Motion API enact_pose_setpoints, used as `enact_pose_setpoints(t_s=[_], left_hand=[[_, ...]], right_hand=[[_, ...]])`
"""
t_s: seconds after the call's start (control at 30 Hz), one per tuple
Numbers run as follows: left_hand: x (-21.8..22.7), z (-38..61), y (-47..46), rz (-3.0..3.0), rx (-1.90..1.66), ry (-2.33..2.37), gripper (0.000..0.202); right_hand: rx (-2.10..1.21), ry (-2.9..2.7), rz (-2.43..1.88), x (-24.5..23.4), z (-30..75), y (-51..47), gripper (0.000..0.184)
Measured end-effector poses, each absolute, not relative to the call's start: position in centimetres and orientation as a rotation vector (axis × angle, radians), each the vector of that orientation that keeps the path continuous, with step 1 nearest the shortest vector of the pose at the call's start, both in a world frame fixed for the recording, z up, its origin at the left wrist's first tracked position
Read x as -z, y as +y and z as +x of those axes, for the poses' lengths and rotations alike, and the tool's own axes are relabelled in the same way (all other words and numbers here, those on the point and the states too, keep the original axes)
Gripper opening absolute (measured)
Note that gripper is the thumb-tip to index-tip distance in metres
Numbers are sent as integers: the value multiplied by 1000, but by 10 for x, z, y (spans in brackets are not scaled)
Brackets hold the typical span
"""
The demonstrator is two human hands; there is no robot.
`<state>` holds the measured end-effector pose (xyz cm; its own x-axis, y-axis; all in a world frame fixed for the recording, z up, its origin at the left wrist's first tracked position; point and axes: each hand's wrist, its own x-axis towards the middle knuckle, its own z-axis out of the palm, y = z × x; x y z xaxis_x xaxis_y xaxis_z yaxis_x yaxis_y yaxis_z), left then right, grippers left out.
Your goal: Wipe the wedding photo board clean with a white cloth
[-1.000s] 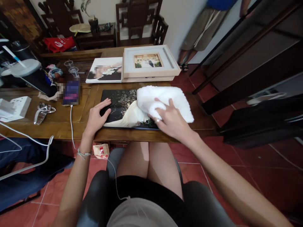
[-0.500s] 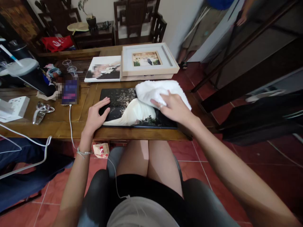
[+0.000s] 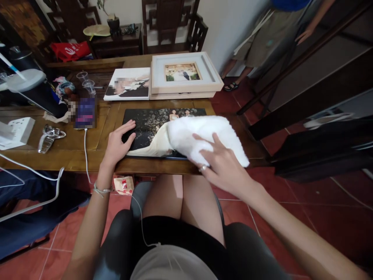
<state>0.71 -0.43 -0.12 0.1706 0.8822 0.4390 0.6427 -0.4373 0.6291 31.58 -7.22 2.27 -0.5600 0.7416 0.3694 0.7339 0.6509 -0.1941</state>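
A dark photo panel (image 3: 142,130) with a long white dress pictured on it lies flat near the front edge of the wooden table (image 3: 99,159). My left hand (image 3: 119,140) rests on the panel's left end, fingers spread and holding nothing. A fluffy white towel (image 3: 230,134) covers most of the panel's right half and reaches past its edge. My right hand (image 3: 218,159) grips the bunched towel and presses it down at the panel's lower right. That corner of the panel is hidden.
Behind the panel lie a white-edged photo print (image 3: 128,93) and stacked pale picture frames (image 3: 186,89). To the left are a phone (image 3: 85,112) on a cable, a clear hair claw (image 3: 50,136), a power strip (image 3: 17,132) and a black cup (image 3: 43,95). A person (image 3: 259,42) stands at the back right.
My right hand has drawn the towel toward me and slightly right, baring the panel's upper edge with two pictured figures. My left hand has stayed in place.
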Motion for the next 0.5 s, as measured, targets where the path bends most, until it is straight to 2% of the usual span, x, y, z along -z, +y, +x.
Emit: enact_pose_setpoints(t_s=[0.17,0.33,0.5], left_hand=[[0,7,-5,2143,-1131,1453,31],[0,6,-5,2156,-1134,1434,32],[1,6,-5,2145,-1142,1439,31]], right_hand=[[-181,-2523,-1013,-32,315,-84,20],[-270,-2380,-1258,-20,313,-9,31],[-167,-2299,-1348,-11,306,48,32]])
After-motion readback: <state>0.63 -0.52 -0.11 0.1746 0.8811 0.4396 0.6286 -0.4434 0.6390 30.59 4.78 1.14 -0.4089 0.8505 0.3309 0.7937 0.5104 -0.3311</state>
